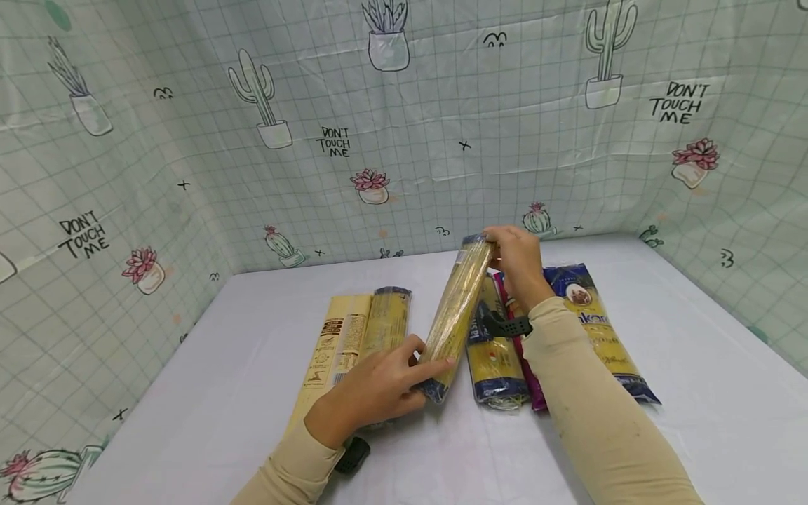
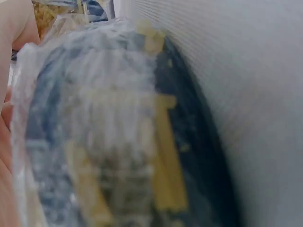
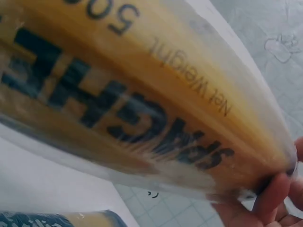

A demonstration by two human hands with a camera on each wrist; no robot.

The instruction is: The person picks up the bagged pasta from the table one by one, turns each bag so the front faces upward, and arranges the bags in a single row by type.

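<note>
A clear-wrapped packet of spaghetti [image 1: 457,301] with blue ends is held tilted above the table, its far end higher. My left hand [image 1: 379,386] holds the lower, near end, thumb and fingers around it. The upper end is pinched by my right hand [image 1: 517,263]. In the right wrist view, dark lettering reading "SPAGHE" runs along the spaghetti packet [image 3: 118,104], with fingertips [image 3: 274,191] gripping its tip. Close up and blurred in the left wrist view is a dark-blue and clear wrapper [image 2: 104,118].
On the white table [image 1: 208,393], a cream packet [image 1: 341,330] and a blue-topped pasta packet [image 1: 388,315] lie left. Right of the held one lie a blue-and-yellow packet [image 1: 499,368], a magenta-edged packet [image 1: 537,394] and a larger blue-and-yellow bag [image 1: 606,330]. Printed sheeting [image 1: 429,105] stands behind.
</note>
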